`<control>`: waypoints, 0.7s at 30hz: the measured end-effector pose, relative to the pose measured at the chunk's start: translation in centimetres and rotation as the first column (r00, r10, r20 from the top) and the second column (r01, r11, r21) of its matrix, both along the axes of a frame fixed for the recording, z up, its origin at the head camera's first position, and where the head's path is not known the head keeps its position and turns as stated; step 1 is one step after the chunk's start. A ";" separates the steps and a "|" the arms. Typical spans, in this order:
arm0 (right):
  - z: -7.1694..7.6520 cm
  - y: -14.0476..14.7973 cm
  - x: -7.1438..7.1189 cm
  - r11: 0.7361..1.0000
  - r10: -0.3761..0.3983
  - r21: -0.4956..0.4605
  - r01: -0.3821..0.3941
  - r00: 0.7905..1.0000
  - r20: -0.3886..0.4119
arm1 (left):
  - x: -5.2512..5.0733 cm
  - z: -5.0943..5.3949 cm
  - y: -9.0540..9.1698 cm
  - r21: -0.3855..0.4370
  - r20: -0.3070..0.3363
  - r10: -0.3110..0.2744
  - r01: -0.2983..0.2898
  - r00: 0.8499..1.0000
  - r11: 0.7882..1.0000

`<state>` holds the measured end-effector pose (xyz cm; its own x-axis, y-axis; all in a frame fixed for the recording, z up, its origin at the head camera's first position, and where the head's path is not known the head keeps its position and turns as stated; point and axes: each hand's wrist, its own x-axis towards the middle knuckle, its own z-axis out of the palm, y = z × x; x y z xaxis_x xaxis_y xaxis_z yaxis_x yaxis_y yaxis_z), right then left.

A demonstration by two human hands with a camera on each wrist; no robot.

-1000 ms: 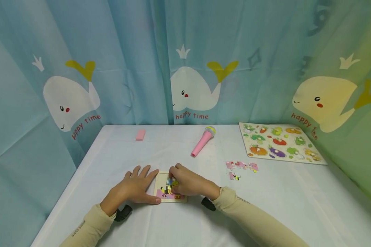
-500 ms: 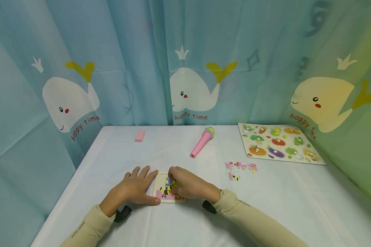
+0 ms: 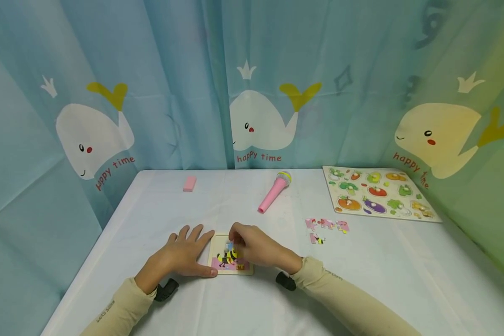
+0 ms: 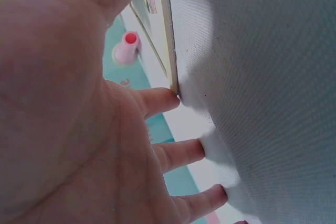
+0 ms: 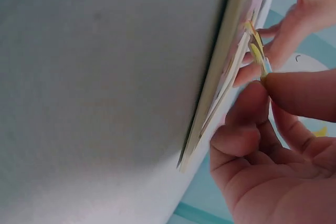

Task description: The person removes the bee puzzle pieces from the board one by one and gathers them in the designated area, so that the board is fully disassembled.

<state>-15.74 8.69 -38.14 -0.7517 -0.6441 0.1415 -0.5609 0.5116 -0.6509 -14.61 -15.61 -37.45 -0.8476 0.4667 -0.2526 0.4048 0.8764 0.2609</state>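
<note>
A small jigsaw puzzle (image 3: 225,260) with a bee picture sits in a pale wooden frame (image 3: 217,239) on the table. My left hand (image 3: 184,254) lies at the frame's left side, fingers spread; its thumb and index finger touch the edge. My right hand (image 3: 254,245) is over the frame's right half. In the right wrist view, its thumb and index finger pinch a thin puzzle piece (image 5: 256,51) with yellow and blue on it, tilted up from the puzzle. The right hand covers part of the picture in the head view.
Several loose pink puzzle pieces (image 3: 327,224) lie to the right. Behind are a pink toy microphone (image 3: 273,195) and a pink block (image 3: 189,184). A vegetable peg board (image 3: 382,193) is at the back right, before a whale-print curtain (image 3: 185,93).
My right hand's thumb and fingers have shifted slightly to the right and up over the puzzle, changing which part of the picture shows. My left hand stays in place.
</note>
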 end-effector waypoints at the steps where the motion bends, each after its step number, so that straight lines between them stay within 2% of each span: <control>1: 0.0 0.0 0.0 1.000 0.000 -0.015 0.000 1.000 0.006 | 0.0 0.0 0.0 0.000 0.001 0.001 -0.001 1.000 1.000; 11: 0.6 1.0 0.4 0.996 -0.027 -0.082 0.031 0.999 0.047 | 0.1 -0.1 0.1 0.012 -0.003 -0.005 0.005 1.000 1.000; 21: 1.1 3.8 0.8 0.993 -0.073 -0.096 0.076 0.997 0.036 | 0.1 0.1 0.0 0.018 -0.003 -0.001 0.001 1.000 1.000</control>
